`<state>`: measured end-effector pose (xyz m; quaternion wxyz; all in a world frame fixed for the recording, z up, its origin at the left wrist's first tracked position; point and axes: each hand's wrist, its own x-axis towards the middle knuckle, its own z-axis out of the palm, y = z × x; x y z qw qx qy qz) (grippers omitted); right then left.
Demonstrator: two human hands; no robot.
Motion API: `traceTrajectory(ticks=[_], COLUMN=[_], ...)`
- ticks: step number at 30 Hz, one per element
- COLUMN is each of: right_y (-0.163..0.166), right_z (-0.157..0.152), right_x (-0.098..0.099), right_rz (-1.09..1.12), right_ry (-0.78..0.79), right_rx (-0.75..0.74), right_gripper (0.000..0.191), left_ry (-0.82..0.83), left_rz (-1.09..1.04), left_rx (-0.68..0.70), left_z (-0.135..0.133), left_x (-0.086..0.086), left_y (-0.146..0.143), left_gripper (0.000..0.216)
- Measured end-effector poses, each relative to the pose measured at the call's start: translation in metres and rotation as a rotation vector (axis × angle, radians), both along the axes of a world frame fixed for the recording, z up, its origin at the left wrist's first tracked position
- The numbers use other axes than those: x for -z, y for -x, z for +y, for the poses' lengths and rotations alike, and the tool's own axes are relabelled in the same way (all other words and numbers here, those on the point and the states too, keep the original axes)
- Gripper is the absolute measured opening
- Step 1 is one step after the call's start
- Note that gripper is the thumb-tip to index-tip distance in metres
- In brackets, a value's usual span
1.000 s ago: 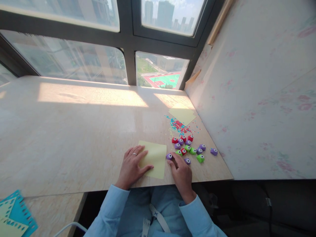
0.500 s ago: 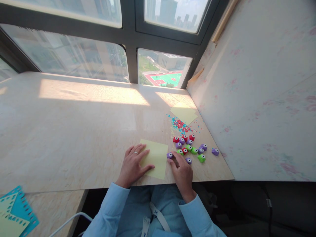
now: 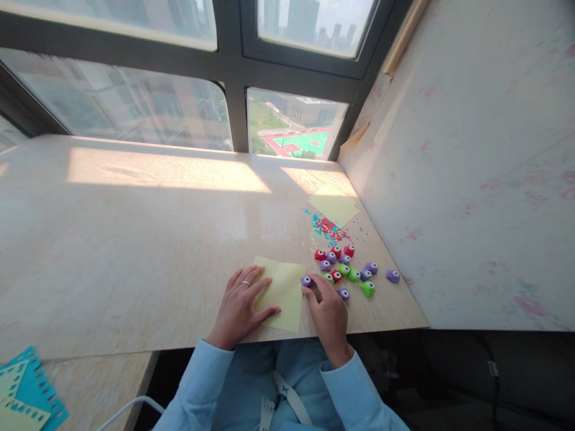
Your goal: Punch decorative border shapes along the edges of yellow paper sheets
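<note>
A sheet of pale yellow paper (image 3: 287, 296) lies near the front edge of the counter. My left hand (image 3: 241, 302) rests on its left part, fingers spread and open. At the sheet's right edge sits a small purple craft punch (image 3: 306, 281), and my right hand (image 3: 327, 306) is closed on it with thumb and fingers. Whether the paper is inside the punch's slot I cannot tell. Just right of that hand is another purple punch (image 3: 344, 294). Several more punches in red, purple and green, such as a green punch (image 3: 368, 288), are grouped beyond and to the right.
Red and blue paper bits (image 3: 330, 227) are scattered behind the punches. More yellow paper (image 3: 335, 206) lies behind them, near the wall (image 3: 485, 179). At lower left, blue and yellow sheets with punched edges (image 3: 45, 389) lie on a lower surface beside a white cable (image 3: 130, 410).
The purple punch in my right hand has shifted slightly left against the paper's right edge. The paper's upper right edge now looks slightly bowed. My left hand stays on the sheet.
</note>
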<state>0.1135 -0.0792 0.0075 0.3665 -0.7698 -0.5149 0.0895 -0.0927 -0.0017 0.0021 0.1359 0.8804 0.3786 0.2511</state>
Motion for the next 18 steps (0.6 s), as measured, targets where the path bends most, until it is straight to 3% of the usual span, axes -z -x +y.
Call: traceTrajectory(ticks=[10, 18], right_y=[-0.004, 0.008], right_z=[0.001, 0.007], right_x=[-0.001, -0.006], right_rz=[0.018, -0.065], right_ry=[0.053, 0.062], right_rx=[-0.015, -0.004], right_gripper=[0.032, 0.027], left_ry=[0.02, -0.067], left_rz=[0.048, 0.062], left_rx=[0.091, 0.03], left_z=[0.0, -0.025], left_x=[-0.001, 0.001], left_y=[0.01, 0.021], left_gripper=[0.063, 0.06])
